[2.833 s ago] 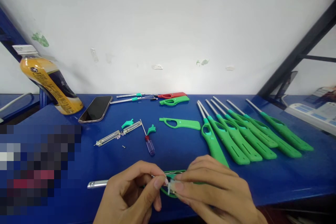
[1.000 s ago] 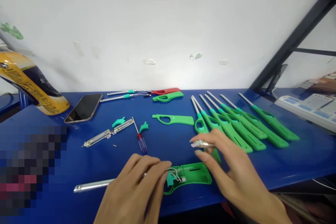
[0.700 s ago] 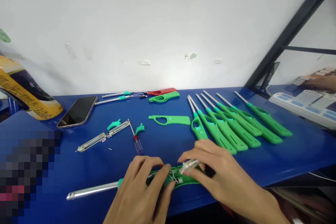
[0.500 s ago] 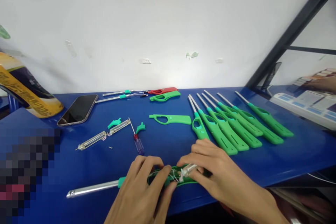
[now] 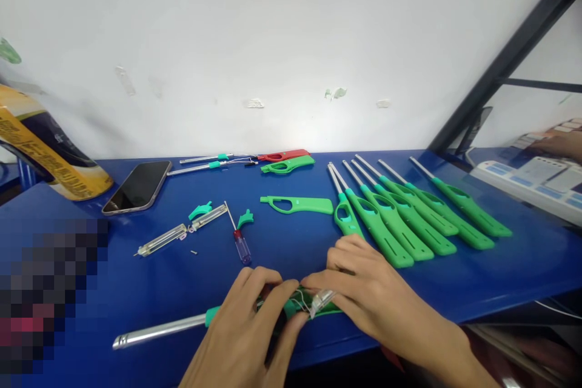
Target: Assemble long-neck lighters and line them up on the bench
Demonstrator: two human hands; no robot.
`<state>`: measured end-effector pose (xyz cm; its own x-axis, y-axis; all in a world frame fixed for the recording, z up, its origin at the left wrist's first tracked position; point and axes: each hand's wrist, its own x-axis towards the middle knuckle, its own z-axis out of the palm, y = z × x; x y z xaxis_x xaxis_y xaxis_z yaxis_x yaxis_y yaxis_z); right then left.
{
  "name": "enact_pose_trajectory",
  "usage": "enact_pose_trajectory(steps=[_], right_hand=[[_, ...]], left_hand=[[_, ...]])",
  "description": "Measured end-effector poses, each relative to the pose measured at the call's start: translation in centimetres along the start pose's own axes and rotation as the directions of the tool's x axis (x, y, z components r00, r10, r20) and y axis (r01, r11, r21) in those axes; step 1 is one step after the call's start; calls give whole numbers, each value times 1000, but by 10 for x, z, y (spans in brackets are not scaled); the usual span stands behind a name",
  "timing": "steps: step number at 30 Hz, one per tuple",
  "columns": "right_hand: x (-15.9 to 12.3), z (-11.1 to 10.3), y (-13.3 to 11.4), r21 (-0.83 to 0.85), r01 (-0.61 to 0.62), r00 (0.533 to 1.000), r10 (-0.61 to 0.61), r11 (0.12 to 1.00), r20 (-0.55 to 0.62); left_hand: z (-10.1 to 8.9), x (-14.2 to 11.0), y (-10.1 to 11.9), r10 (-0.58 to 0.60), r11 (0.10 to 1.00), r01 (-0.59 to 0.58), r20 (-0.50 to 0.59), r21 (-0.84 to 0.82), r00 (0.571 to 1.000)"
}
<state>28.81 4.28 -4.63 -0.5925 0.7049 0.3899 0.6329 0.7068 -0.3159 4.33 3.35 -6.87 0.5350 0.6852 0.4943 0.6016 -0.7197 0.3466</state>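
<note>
An opened green gas lighter [image 5: 159, 331] lies across the front of the table, its metal barrel pointing left. My left hand [image 5: 248, 324] is closed around its handle, thumb and fingers at the inner parts. Thin white wires [image 5: 299, 300] show between the hands. My right hand [image 5: 368, 294] pinches a clear fuel tank [image 5: 322, 302], tilted over the open handle shell. The fingers hide much of the shell. Beyond the hands lie a screwdriver [image 5: 242, 245] with a purple handle, loose clear tanks [image 5: 162, 240], teal triggers [image 5: 245, 217] and a small screw [image 5: 194, 252].
Several assembled green lighters [image 5: 400, 224] lie in a row at right. A green handle half [image 5: 297, 204], a red handle shell [image 5: 286, 155] and loose barrels are farther back. A phone [image 5: 137, 187] and a yellow bottle [image 5: 59, 145] stand left; another person's hand [image 5: 564, 142] is far right.
The clear tank in my right hand has tilted and dropped slightly toward the shell. My right fingers have shifted a little left. The left hand keeps its hold.
</note>
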Motion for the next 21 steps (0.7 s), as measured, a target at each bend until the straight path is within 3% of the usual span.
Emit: enact_pose_trajectory(steps=[10,21], right_hand=[[3,1,-1,-105,92,992,-101,990,-81],[5,4,-2,-88,49,987,-62,995,-152]], left_hand=[[0,3,2,-35,999,35,-15,-21,999],[1,1,3,-71,995,72,10,-74,997]])
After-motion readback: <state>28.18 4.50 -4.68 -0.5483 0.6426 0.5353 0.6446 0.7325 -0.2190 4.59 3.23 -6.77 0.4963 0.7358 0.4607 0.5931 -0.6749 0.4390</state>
